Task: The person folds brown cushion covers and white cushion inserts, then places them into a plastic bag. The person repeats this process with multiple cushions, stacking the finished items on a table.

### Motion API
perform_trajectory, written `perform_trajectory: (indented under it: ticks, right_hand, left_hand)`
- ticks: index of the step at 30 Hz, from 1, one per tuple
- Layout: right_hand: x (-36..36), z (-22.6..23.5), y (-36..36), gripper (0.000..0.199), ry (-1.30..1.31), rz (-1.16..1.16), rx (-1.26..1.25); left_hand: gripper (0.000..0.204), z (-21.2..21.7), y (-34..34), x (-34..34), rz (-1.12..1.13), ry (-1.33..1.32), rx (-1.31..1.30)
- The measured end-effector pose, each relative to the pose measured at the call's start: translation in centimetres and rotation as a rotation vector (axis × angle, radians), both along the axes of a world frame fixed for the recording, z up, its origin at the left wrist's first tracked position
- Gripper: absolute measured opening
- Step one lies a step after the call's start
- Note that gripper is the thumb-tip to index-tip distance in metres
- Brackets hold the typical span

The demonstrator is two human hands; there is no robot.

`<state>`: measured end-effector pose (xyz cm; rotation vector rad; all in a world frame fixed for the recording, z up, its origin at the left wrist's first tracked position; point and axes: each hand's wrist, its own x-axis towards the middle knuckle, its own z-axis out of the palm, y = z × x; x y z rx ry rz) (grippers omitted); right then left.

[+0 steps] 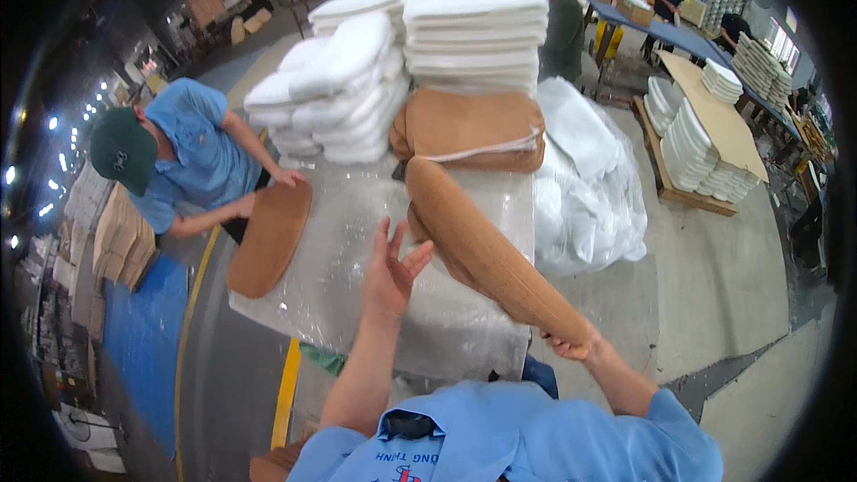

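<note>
A long brown fabric-covered pad (486, 245) slants across the near side of the table, tilted up on edge. My right hand (571, 346) grips its near end, with the fingers curled under it. Beside the pad's middle, my left hand (395, 268) is raised with its fingers apart and holds nothing. Whether its fingertips touch the pad's edge, I cannot tell. Beyond the pad's far end lies a stack of folded brown covers (469, 129). The table (357, 214) has a sheet of clear plastic over it.
To the left, a co-worker (192, 147) in a blue shirt handles another brown pad (272, 241) at the table's edge. White foam pads (473, 36) are piled at the back. A plastic-wrapped white bundle (589, 178) stands right of the table, and a loaded pallet (687, 192) farther right.
</note>
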<state>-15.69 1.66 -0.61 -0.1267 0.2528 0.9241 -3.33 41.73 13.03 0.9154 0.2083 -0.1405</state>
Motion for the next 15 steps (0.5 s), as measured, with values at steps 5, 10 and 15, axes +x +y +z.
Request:
perform_trajectory:
  ticks: [5, 10, 15]
  right_hand:
    - [0.4, -0.9, 7.0, 0.041, 0.133, -0.092, 0.070]
    - [-1.6, 1.2, 12.1, 0.046, -0.062, -0.151, -0.180]
    - [-0.3, 4.6, 9.6, 0.069, -0.567, 0.192, -0.883]
  left_hand:
    - [0.070, -5.9, -5.8, 1.3, -0.180, 0.189, -0.035]
    - [0.076, -7.2, -8.8, 3.8, -0.445, 0.026, -0.230]
    - [0.074, -8.8, -5.6, 3.2, -0.891, 0.087, 0.017]
